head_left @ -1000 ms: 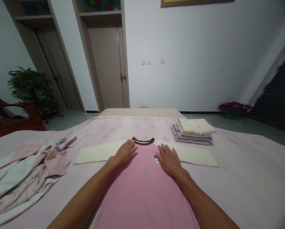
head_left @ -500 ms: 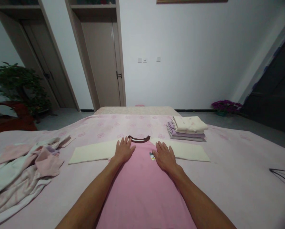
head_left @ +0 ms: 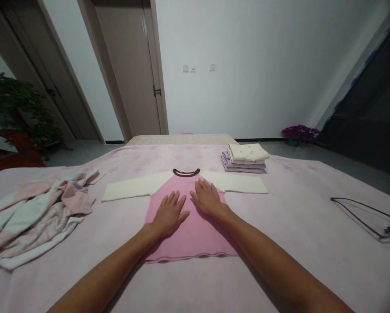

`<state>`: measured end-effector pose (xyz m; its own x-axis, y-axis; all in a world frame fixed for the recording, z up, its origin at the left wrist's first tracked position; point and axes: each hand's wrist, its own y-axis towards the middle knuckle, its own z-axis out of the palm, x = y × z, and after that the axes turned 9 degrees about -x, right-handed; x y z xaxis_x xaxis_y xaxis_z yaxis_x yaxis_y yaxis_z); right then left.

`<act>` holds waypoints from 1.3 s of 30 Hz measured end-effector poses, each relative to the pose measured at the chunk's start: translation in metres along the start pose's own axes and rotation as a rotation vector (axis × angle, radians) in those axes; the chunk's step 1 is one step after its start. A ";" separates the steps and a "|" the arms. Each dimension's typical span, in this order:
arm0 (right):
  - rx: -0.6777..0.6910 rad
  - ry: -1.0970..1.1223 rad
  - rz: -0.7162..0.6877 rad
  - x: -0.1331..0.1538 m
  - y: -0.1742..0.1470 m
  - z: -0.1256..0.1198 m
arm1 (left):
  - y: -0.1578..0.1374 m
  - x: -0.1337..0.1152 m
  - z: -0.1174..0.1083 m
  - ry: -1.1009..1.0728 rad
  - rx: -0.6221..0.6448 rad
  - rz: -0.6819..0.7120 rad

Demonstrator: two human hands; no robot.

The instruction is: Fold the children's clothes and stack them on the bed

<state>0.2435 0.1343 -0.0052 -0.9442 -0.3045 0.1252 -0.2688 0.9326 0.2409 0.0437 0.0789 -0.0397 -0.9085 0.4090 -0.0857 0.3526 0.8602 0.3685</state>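
A pink long-sleeved shirt (head_left: 188, 237) with cream sleeves and a dark brown collar lies spread flat, its collar away from me and its hem toward me. My left hand (head_left: 169, 214) rests open on the left middle of the shirt's front, fingers spread. Higher up, on the right of the chest, my right hand (head_left: 206, 198) lies flat and open, covering the small printed figure there. Both sleeves stretch straight out to the sides.
A crumpled heap of white and pink clothes (head_left: 41, 213) lies at the left. Behind the right sleeve sits a stack of folded clothes (head_left: 245, 158). A black wire hanger (head_left: 361, 217) lies at the right on the pink flowered bed cover (head_left: 299, 243).
My left hand has slid from near the shirt's left shoulder down onto its front. My right hand has shifted inward over the printed figure. The view has moved, bringing the hem into sight.
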 end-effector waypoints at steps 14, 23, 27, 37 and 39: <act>-0.005 -0.048 -0.110 -0.035 -0.078 -0.014 | -0.077 0.031 -0.057 -0.011 0.184 0.221; 0.221 0.265 -0.624 -0.009 -0.122 -0.047 | -0.093 0.032 -0.072 -0.219 0.115 0.448; 0.271 0.334 -0.726 -0.019 -0.137 -0.058 | -0.105 0.041 -0.079 -0.247 0.126 0.515; 0.004 0.419 -0.721 -0.053 -0.165 -0.076 | -0.134 0.045 -0.113 -0.273 0.004 0.426; -0.025 0.378 -0.693 -0.058 -0.170 -0.082 | -0.134 0.046 -0.113 -0.267 0.011 0.434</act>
<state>0.3598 -0.0224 0.0253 -0.4335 -0.8640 0.2560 -0.7637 0.5030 0.4046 -0.0710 -0.0524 0.0117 -0.5893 0.7917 -0.1614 0.6883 0.5965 0.4128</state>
